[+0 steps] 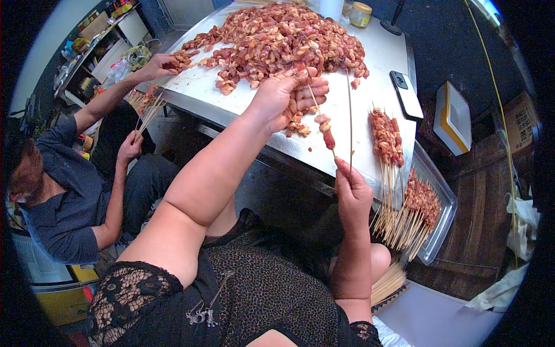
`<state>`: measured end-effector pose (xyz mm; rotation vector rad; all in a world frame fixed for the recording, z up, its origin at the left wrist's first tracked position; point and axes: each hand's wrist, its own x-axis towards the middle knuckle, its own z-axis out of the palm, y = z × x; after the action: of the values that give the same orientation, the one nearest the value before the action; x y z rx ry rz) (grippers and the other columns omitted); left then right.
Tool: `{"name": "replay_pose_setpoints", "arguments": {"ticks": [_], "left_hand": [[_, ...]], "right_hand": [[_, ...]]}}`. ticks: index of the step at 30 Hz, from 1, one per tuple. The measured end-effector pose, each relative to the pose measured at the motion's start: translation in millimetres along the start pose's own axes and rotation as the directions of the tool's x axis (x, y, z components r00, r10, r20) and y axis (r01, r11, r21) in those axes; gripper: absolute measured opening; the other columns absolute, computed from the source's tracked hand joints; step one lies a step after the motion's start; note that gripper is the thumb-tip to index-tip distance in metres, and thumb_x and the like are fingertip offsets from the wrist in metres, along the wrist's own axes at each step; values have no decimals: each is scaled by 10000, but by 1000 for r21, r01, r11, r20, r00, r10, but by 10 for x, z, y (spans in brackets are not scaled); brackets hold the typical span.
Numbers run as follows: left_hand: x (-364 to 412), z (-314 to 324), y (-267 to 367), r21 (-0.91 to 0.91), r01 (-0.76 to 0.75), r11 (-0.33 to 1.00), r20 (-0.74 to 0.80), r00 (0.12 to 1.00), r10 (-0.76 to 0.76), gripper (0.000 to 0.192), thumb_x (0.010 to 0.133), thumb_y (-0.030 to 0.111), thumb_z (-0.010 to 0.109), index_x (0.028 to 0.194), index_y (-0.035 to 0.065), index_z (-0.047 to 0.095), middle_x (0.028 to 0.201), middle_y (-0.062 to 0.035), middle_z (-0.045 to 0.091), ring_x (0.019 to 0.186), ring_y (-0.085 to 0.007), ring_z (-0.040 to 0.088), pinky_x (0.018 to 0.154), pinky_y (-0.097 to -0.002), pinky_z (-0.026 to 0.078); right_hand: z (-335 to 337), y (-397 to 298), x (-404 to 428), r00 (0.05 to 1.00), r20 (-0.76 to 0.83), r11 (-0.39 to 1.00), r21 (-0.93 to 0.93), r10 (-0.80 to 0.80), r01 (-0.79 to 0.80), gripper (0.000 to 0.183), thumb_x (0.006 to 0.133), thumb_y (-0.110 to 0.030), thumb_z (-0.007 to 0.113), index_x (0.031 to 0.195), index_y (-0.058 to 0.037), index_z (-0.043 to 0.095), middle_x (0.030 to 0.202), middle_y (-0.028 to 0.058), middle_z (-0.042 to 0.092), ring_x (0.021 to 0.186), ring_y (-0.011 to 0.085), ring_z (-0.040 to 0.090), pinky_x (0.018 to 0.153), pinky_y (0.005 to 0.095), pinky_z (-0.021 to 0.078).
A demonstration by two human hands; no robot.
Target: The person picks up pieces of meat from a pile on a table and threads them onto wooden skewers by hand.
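In the head view my right hand [353, 191] grips two thin wooden skewers near their lower ends. One skewer [350, 117] is bare along its visible length; the other carries a few pieces of raw meat [325, 130]. My left hand [295, 93] is at the upper end of the loaded skewer, palm turned up, thumb and index finger pinching a small piece of meat at its tip. Behind it a large heap of raw cut meat [282, 39] covers the far part of the metal-topped table [368, 56]. Small scraps lie below my left hand.
Finished meat skewers [386, 136] lie at the table's right edge, near a phone [406, 95]. Beside the table, a clear tray [448, 208] holds more skewers. Bare sticks [388, 282] are stacked lower down. A co-worker [69, 186] at left holds skewers and reaches to the meat.
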<state>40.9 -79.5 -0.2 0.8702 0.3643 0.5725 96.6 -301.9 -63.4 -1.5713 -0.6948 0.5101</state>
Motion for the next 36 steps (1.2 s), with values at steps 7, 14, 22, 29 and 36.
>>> {"name": "replay_pose_setpoints", "arguments": {"ticks": [7,14,22,29,36], "left_hand": [[-70,87,-50,-134,56,989,-12,998,-58,283,939,180,405,1154,1,446,1123,-238,557,1021,-309,583,889,-437,491],[-105,101,-107,-75,126,989,75,990,-121,245,940,183,396,1117,26,463,1163,-231,541,1071,-314,557,895,-416,486],[-96,99,-312,22,160,987,175,971,-161,226,935,187,419,1021,13,536,1085,-191,579,1008,-283,574,848,-399,498],[-53,158,-330,-95,116,989,50,993,-111,273,950,209,390,1110,5,477,1040,-197,589,982,-280,578,774,-390,518],[-45,242,-463,-209,97,973,9,995,-98,170,943,241,451,983,76,458,585,38,354,509,-91,373,549,-265,430]], "right_hand": [[47,75,6,996,-45,997,-35,-73,72,235,878,-56,547,1100,-30,621,675,-56,499,576,23,414,521,177,362],[17,73,8,994,-57,992,-92,-92,87,235,871,-58,554,1093,-18,620,705,-28,541,610,35,453,552,187,388],[28,87,18,999,-40,996,85,-30,33,233,889,-67,534,1103,-19,614,700,-29,536,597,29,444,540,174,375],[44,30,28,998,-5,981,181,66,-64,252,893,-83,530,1128,-32,605,671,-32,518,587,40,460,541,177,383],[73,109,-6,995,17,986,-135,-95,97,262,876,-65,540,1128,-49,611,646,-28,493,577,45,443,534,193,390]]}}
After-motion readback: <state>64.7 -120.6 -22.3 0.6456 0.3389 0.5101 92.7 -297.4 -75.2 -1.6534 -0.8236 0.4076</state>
